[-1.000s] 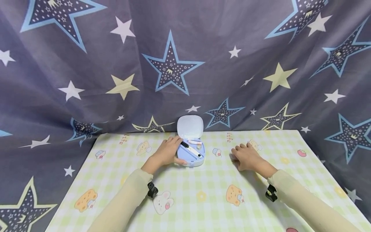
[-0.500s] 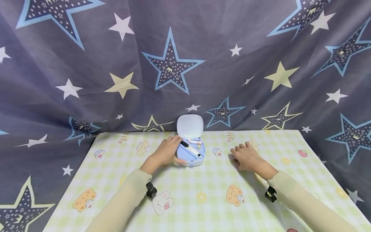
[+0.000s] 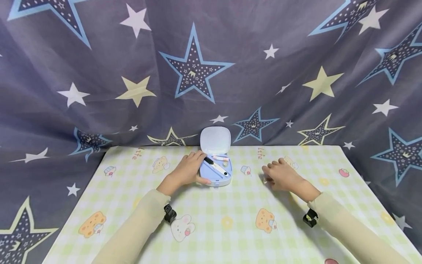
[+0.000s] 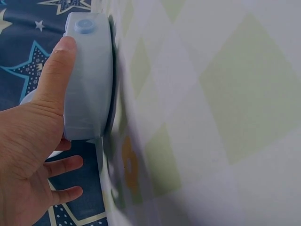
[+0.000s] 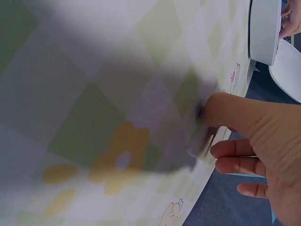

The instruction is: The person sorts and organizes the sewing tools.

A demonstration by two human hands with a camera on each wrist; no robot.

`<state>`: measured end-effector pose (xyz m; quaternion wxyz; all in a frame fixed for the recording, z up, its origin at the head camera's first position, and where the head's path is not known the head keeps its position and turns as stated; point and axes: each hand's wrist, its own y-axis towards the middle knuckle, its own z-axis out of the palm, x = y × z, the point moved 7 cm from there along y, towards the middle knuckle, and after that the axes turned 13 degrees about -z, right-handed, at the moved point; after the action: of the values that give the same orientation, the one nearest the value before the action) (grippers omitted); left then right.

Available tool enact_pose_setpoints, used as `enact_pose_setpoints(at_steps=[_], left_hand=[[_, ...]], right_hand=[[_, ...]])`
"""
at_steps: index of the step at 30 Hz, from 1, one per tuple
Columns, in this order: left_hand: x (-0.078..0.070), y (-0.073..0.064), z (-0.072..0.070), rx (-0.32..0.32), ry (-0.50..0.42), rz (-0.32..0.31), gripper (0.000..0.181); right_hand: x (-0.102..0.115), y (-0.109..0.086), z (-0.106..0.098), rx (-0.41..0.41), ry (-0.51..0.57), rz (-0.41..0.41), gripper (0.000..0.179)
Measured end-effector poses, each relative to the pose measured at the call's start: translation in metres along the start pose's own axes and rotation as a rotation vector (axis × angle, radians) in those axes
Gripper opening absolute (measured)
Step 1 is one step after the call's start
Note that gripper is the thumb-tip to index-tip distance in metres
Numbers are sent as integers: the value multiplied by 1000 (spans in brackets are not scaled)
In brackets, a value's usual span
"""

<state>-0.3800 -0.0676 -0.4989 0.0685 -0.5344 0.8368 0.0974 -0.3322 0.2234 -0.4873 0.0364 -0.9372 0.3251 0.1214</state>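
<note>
A small light-blue case (image 3: 211, 179) with its pale lid (image 3: 215, 140) raised sits at the table's far edge. In it lie a slim black-and-white tool (image 3: 217, 167), a white and pink stick (image 3: 220, 158) and a tiny pale item (image 3: 225, 164). My left hand (image 3: 187, 169) holds the case from its left side, the thumb along the front wall below the round blue catch (image 4: 85, 26). To the right, my right hand (image 3: 282, 176) pinches a small clear, shiny piece (image 3: 265, 180) low over the cloth; the fingers mostly hide it.
A green-and-white checked tablecloth (image 3: 227, 242) with printed cartoons covers the table. Behind its far edge hangs a dark curtain (image 3: 250, 80) with stars. Each forearm wears a black wrist camera, the left one (image 3: 170, 213) and the right one (image 3: 310, 217).
The head view has tilted up slightly, so the scene sits a little differently. Slightly more of the clear piece shows at my right fingertips. My left hand stays on the case.
</note>
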Motion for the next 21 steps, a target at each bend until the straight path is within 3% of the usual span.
enact_pose_setpoints(at_steps=[12,19,21], left_hand=[[2,-1,3,11,-9,-10,112],[2,-2,4,12,-21,-13,112],[2,0,0,7,-19,-16,113]], right_hand=[[2,-2,-7,-88,10,6,33],[-1,-4,-11,-86,131,54,23],[-4,-2,-14,-73,162,74,27]])
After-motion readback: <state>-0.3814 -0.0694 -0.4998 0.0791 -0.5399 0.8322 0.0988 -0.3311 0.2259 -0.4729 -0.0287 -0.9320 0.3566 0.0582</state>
